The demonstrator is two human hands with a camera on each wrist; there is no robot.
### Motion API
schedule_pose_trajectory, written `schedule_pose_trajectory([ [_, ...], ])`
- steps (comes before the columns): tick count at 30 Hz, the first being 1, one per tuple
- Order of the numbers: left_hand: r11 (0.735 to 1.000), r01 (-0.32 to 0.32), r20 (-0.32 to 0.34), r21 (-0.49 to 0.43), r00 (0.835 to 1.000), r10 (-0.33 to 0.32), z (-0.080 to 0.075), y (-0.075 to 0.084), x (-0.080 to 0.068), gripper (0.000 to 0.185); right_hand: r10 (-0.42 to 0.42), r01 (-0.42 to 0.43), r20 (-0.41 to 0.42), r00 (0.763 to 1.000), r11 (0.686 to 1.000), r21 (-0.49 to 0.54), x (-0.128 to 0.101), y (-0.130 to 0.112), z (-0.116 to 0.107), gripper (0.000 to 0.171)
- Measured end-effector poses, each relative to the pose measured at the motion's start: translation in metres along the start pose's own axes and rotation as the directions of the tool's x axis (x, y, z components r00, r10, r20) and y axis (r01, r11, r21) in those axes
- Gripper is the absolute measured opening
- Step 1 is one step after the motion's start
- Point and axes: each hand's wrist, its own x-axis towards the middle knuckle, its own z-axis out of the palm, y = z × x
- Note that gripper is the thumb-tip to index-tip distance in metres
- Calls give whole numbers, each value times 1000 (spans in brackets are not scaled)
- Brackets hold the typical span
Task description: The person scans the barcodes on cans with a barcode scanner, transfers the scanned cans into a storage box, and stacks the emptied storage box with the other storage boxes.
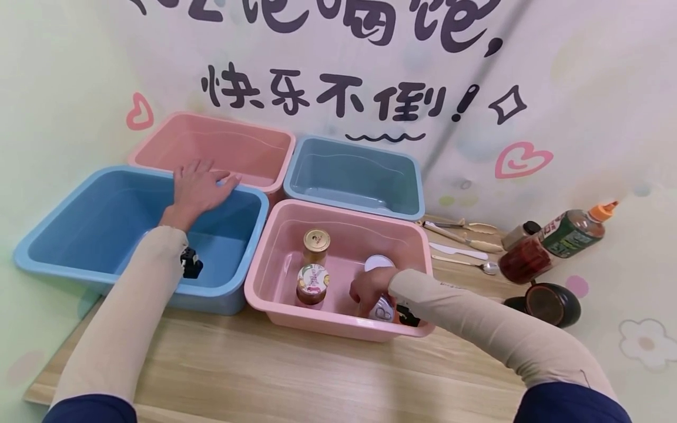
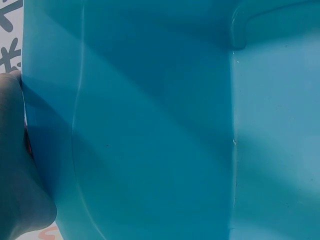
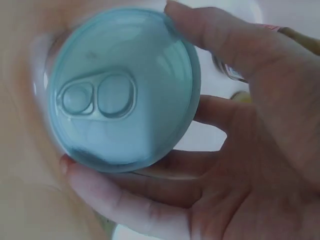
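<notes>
Head view, centre: the right hand [image 1: 370, 288] reaches into the near pink tub [image 1: 296, 317], fingers curled around a pull-tab can [image 1: 382, 308] at the tub's lower right. The same tub holds two lidded jars [image 1: 312, 284] at its left and a white lid [image 1: 378, 262] behind the hand. Left of centre: the left hand [image 1: 198, 188] rests with straight fingers on the far rim of the large blue tub [image 1: 63, 235]. Above lie a second pink tub [image 1: 158, 147] and a smaller blue tub [image 1: 407, 205].
</notes>
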Motion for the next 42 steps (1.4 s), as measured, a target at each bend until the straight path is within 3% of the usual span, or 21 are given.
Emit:
schedule_pose_trajectory([
  [10,1000,-8,-7,-4,1000,8,-1,4,1,72,-22,26,-87,996,998,52,-8,-6,-7,36],
  [18,1000,-9,-31,2,999,9,0,1,2,72,-68,57,-170,983,996,-68,-27,-7,-18,53],
  [29,1000,-11,-36,-3,999,11,2,-2,1,73,-236,214,-262,936,971,-110,-38,11,-26,48],
  [36,1000,-16,-39,-2,999,16,3,-1,2,72,-221,224,-300,928,974,-25,-54,14,-33,41],
  [42,1000,-14,-35,-4,999,14,2,-1,1,72,-253,265,-344,904,964,-13,-65,22,-39,41],
])
